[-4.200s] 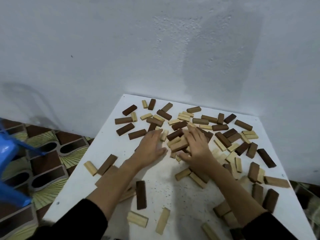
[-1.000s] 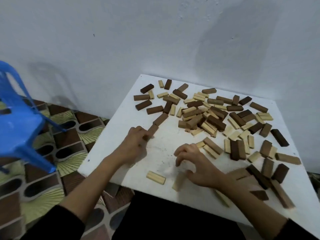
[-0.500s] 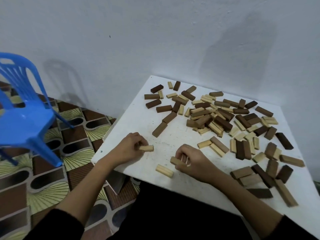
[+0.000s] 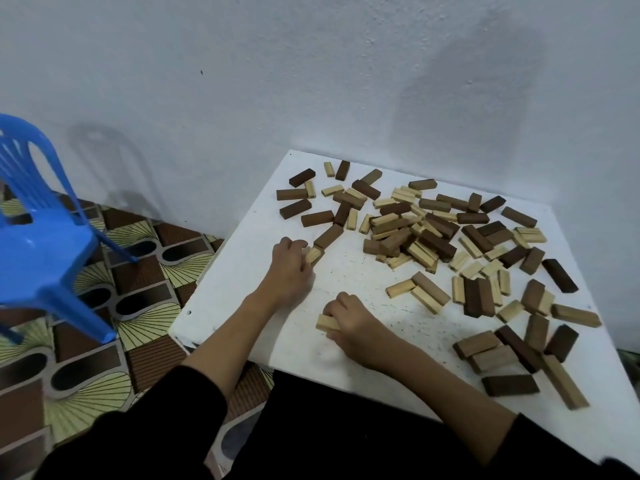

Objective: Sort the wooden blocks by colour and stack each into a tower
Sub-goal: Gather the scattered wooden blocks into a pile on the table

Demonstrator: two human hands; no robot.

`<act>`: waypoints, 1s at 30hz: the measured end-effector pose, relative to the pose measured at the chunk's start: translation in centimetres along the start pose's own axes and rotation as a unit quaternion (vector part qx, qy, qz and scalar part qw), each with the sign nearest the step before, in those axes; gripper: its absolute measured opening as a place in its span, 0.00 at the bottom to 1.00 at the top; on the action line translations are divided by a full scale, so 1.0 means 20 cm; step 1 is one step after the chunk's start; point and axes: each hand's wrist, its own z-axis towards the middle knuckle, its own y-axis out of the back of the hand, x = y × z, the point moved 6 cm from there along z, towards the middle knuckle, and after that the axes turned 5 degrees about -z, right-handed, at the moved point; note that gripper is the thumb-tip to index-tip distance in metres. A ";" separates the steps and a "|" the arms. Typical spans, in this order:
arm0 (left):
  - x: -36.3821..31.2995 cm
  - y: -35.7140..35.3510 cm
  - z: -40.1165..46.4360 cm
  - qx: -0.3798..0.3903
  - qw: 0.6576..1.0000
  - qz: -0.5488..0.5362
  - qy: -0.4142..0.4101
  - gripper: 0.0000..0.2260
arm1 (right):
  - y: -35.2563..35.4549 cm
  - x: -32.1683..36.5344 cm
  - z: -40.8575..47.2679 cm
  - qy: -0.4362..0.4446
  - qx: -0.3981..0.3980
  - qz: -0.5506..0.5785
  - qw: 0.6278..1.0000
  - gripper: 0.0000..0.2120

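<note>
A: Nearest us, the right hand [image 4: 349,322] has its fingers curled round a pale block [image 4: 327,322] low on the white table [image 4: 242,289], close to the near edge. What's the danger there?

B: If the tower starts that close to the lip, one nudge from a wrist could send blocks onto the tiled floor [image 4: 138,271].

A: And the left hand [image 4: 289,263]?

B: It pinches another pale block [image 4: 314,254], I think at one end (the fingers hide most of it). That block touches a brown block [image 4: 328,236], so pulling it away carelessly could drag the wrong colour along.

A: Further back?

B: The mixed heap [image 4: 408,233] near the wall has pale and dark pieces lying across each other. Tugging one from underneath could scatter the rest, and some mid-brown shades look easy to missort in this dim light
</note>
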 end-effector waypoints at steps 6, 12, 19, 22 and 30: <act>-0.05 -0.08 0.04 -0.032 0.994 0.106 -0.006 0.14 | 0.07 -0.10 -0.02 -0.020 0.016 -0.028 0.999 0.11; -0.14 -0.14 0.07 -0.110 0.985 0.083 -0.104 0.09 | 0.25 -0.44 -0.06 -0.177 -0.015 0.067 0.982 0.11; -0.52 -0.26 0.25 -0.073 0.987 0.026 -0.140 0.11 | 0.52 -0.82 -0.04 -0.328 -0.204 0.120 0.915 0.17; -0.63 -0.31 0.34 -0.052 0.988 0.014 -0.144 0.13 | 0.52 -0.90 0.00 -0.325 -0.240 0.099 0.909 0.18; -0.55 -0.48 0.40 0.040 0.983 0.047 -0.173 0.20 | 0.33 -0.95 0.07 -0.300 -0.075 -0.064 0.949 0.21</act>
